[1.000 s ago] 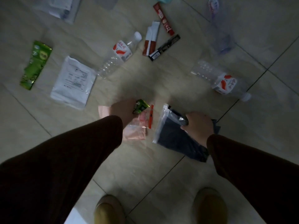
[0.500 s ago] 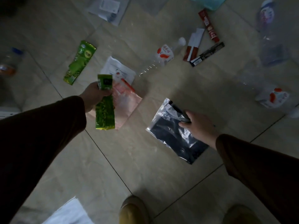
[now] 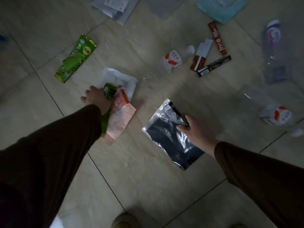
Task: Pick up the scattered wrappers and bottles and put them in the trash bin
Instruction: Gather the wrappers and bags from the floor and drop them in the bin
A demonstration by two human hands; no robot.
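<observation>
Left hand (image 3: 97, 100), gripping green wrapper (image 3: 110, 91) and pink bag (image 3: 120, 120), has dropped from mid-air onto white packet (image 3: 125, 79), centre-left. Right hand (image 3: 196, 129) still pinches silver bag (image 3: 171, 137). Bin unseen; more grabbing first.

Glossy plastic bag (image 3: 171, 134); smooth, faintly shiny floor tiles (image 3: 148, 186).

A flat mailer (image 3: 121, 81) is lying on the floor (image 3: 148, 186), just beyond the left hand (image 3: 97, 100). Right of it, a bottle (image 3: 172, 60) is lying beside three stick wrappers (image 3: 212, 53).
</observation>
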